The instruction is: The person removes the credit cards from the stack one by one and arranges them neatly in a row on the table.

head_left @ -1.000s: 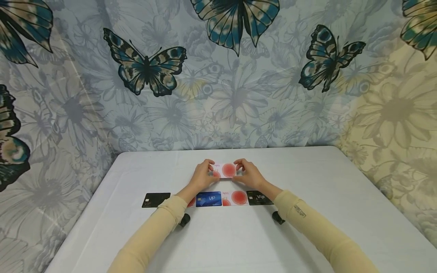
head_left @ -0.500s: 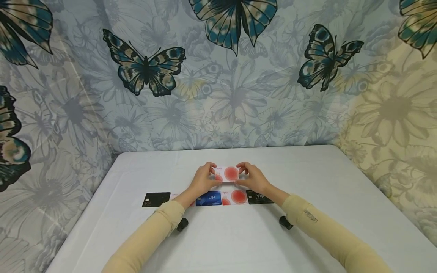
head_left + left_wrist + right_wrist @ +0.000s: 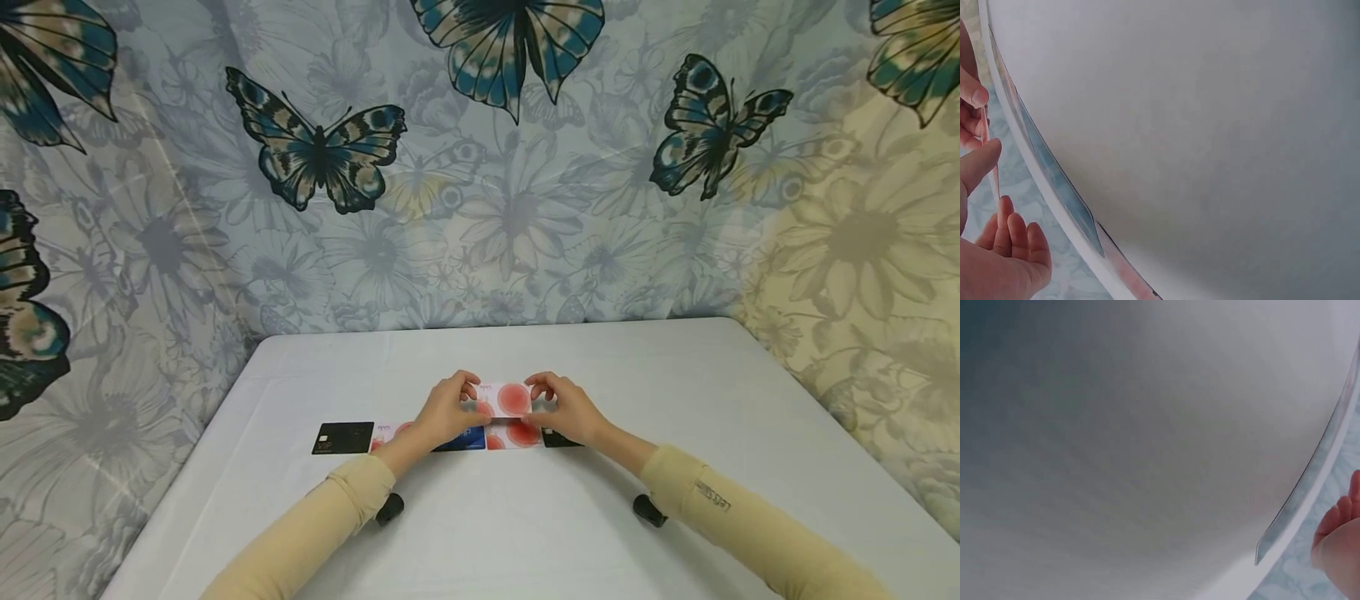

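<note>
Both hands hold up one white card with red circles (image 3: 513, 400), pinched at its two short ends. On its left end are the thumb and fingers of my left hand (image 3: 444, 410); my right hand (image 3: 573, 414) grips the other. In the left wrist view the held card (image 3: 994, 180) appears nearly edge-on between the hands. Below it on the table lies a row: a black card (image 3: 342, 438), a red-and-white card (image 3: 382, 432), a blue card (image 3: 463, 438), another red-and-white card (image 3: 516, 436) and a second black card (image 3: 558, 439). Hands and held card partly cover this row.
A white cloth covers the table (image 3: 480, 533). Behind it hangs a backdrop (image 3: 517, 208) printed with flowers and butterflies. Dark cylindrical pieces, one at the left wrist (image 3: 390, 508) and one at the right wrist (image 3: 649, 510), sit under the sleeves.
The hands have brought the held card nearer to me and slightly to the right, so it now overlaps the row in the head view. Both keep their grip.
</note>
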`<action>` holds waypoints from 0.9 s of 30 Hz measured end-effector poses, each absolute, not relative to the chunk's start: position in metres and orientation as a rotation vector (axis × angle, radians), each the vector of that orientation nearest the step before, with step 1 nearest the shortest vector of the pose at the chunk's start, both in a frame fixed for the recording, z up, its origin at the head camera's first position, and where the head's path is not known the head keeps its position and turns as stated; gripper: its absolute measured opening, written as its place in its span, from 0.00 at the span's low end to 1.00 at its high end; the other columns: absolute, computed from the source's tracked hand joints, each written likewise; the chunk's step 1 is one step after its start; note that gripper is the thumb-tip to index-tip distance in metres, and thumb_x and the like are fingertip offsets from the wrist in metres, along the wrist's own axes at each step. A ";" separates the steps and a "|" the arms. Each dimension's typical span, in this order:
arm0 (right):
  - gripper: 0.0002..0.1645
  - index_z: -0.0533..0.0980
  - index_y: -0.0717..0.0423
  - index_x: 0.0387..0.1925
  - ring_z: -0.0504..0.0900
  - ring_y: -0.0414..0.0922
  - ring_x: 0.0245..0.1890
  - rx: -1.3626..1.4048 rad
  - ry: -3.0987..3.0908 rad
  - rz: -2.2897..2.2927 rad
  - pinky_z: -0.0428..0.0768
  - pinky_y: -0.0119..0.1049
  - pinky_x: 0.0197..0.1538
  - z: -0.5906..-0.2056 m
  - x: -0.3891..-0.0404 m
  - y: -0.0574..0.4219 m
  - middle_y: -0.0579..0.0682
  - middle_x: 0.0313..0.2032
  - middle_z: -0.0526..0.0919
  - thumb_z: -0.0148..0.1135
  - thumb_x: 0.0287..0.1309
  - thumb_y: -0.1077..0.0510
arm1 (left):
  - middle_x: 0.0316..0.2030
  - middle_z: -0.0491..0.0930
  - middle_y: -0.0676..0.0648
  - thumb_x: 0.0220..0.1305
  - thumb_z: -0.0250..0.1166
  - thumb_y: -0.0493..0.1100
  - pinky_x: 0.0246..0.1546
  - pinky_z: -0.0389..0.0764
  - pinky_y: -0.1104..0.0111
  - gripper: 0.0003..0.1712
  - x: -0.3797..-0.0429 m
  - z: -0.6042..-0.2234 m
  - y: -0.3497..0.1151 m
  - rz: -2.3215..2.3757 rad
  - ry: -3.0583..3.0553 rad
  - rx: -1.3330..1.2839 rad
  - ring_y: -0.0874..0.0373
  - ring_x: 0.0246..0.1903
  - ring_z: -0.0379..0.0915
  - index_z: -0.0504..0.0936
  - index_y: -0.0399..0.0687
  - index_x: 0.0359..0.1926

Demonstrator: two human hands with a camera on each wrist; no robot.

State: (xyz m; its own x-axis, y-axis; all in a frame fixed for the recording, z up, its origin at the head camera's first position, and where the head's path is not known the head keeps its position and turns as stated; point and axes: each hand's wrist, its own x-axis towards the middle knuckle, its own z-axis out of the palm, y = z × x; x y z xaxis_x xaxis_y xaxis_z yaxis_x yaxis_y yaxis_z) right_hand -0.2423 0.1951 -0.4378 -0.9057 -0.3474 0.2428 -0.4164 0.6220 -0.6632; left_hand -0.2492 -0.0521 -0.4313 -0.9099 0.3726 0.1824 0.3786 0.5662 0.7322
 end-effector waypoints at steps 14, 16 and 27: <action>0.32 0.74 0.55 0.54 0.74 0.48 0.39 0.714 -2.744 1.140 0.72 0.36 0.40 -0.438 -0.224 0.204 0.44 0.38 0.80 0.77 0.48 0.53 | 0.38 0.76 0.50 0.52 0.77 0.42 0.45 0.75 0.60 0.30 -0.226 -0.429 -0.056 -1.287 -2.763 -0.752 0.52 0.42 0.72 0.73 0.40 0.53; 0.33 0.74 0.54 0.54 0.74 0.48 0.38 0.707 -2.756 1.162 0.73 0.35 0.38 -0.437 -0.221 0.204 0.44 0.39 0.80 0.77 0.47 0.53 | 0.37 0.76 0.51 0.50 0.77 0.42 0.45 0.74 0.61 0.30 -0.224 -0.428 -0.057 -1.288 -2.766 -0.757 0.53 0.41 0.72 0.74 0.40 0.52; 0.33 0.76 0.54 0.53 0.74 0.45 0.37 0.735 -2.770 1.159 0.72 0.37 0.42 -0.438 -0.209 0.208 0.43 0.38 0.81 0.78 0.46 0.50 | 0.36 0.75 0.53 0.48 0.79 0.44 0.42 0.72 0.65 0.30 -0.213 -0.431 -0.055 -1.276 -2.785 -0.786 0.55 0.39 0.69 0.75 0.42 0.49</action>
